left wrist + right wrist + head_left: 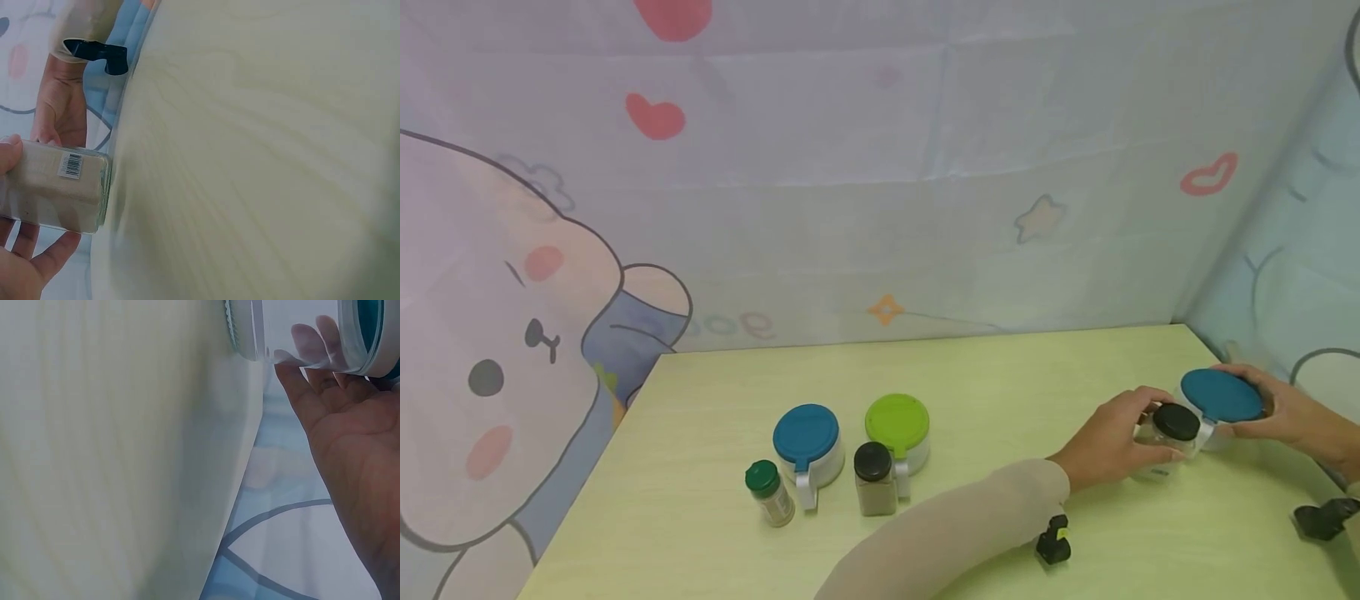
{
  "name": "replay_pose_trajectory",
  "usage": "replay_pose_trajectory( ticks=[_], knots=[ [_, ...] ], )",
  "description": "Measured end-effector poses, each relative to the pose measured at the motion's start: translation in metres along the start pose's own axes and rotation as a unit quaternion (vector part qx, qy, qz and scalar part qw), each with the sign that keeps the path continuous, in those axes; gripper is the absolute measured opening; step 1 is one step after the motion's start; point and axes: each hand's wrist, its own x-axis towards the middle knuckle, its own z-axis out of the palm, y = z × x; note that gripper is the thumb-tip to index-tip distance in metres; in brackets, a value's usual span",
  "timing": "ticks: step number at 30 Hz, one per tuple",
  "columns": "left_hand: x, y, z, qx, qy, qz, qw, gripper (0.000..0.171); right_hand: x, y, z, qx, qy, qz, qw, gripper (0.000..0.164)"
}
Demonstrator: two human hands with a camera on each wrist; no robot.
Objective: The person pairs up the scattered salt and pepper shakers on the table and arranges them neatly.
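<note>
At the right end of the table, my left hand (1108, 442) grips a square glass spice jar (1176, 422) with a black lid. Beige powder and a barcode label show on that spice jar (56, 184) in the left wrist view. Just beyond it my right hand (1285, 412) holds a round clear seasoning pot (1221, 395) by its side, under a blue lid; a white handle points toward me. Through the clear wall of the pot (300, 328), fingers show in the right wrist view. Whether either base touches the table, I cannot tell.
On the pale yellow table (1000, 392) stand a blue-lidded pot (807, 437), a green-lidded pot (897, 422), a shaker with a dark green cap (771, 493) and another black-lidded spice jar (876, 483). A printed cloth (820, 167) hangs behind; another borders the right edge.
</note>
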Motion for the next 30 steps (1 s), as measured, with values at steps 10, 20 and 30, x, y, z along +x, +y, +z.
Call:
replay_pose_trajectory(
  ticks=[10, 20, 30],
  knots=[
    [-0.008, 0.003, -0.01, 0.005, 0.01, -0.012, 0.9999, 0.06, 0.006, -0.015, 0.001, -0.002, -0.004, 0.01, 1.0, 0.088],
    [-0.02, -0.001, -0.019, -0.005, 0.033, -0.012, 0.9994, 0.058, 0.011, -0.029, 0.004, 0.011, -0.015, -0.023, 1.0, 0.086],
    [-0.034, -0.005, -0.032, -0.017, 0.055, -0.006, 0.9983, 0.059, 0.018, -0.047, 0.006, 0.006, -0.015, -0.041, 0.999, 0.084]
  ],
)
